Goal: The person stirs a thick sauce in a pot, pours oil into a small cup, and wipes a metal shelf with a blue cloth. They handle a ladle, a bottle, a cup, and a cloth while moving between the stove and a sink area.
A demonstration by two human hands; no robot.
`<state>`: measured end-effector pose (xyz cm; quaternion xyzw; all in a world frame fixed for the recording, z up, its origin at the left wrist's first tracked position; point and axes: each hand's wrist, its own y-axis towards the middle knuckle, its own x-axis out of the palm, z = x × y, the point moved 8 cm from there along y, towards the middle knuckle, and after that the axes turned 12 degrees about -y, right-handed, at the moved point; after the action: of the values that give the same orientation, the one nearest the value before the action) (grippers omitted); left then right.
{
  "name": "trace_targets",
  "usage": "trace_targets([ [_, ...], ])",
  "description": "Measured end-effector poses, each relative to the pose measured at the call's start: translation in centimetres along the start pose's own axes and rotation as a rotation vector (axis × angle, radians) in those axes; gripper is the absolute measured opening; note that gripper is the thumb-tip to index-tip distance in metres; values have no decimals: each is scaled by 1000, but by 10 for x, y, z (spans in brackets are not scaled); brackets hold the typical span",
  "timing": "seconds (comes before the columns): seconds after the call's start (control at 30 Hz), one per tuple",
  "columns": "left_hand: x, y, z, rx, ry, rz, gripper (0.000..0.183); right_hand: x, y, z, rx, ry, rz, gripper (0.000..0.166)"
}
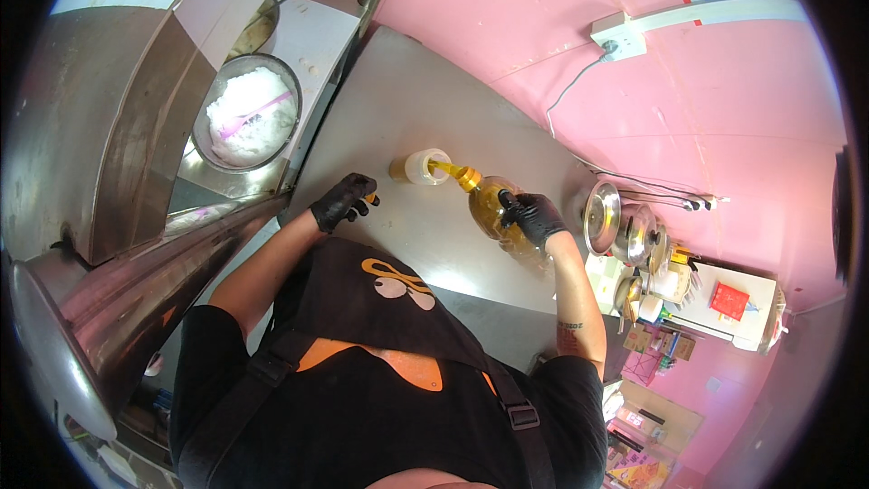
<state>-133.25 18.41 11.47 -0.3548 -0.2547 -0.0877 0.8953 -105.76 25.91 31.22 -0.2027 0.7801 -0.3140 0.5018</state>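
Note:
My right hand (534,217), in a black glove, grips a large clear plastic bottle (492,207) of yellow liquid, probably oil. The bottle is tipped to the left, and a yellow stream (445,168) runs from its neck into the open mouth of a translucent plastic container (415,167). That container stands on a stainless steel tabletop (414,95) with yellow liquid inside it. Left of the container, my gloved left hand (345,202) holds a small yellow cap (371,198) in its fingers, apart from both vessels.
To the left, a round pot (248,115) holds white granular matter and a pink spoon (254,117). Metal pots with lids (631,234) stand at the table's right end by the pink wall (679,115). A cable (570,85) hangs from a socket (621,37).

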Motion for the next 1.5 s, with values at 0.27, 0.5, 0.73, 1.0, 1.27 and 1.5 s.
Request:
trace_targets([
  [0.27, -5, 2, 0, 82, 39, 13, 45, 0, -4, -5, 45, 44, 0, 37],
  [0.5, -1, -4, 5, 77, 60, 12, 46, 10, 16, 18, -5, 144, 34, 40],
  [0.73, -1, -4, 5, 128, 36, 21, 43, 23, 32, 34, -24, 76, 59, 41],
  [1.0, 7, -2, -2, 121, -78, -11, 45, 37, 32, 31, -89, 133, 66, 42],
  [1.27, 23, -19, 12, 203, -2, 15, 40, 50, 41, 42, -165, 245, 100, 42],
  [1.5, 93, -64, 90, 644, 612, 101, 40, 68, 46, 59, -217, 398, 148, 38],
])
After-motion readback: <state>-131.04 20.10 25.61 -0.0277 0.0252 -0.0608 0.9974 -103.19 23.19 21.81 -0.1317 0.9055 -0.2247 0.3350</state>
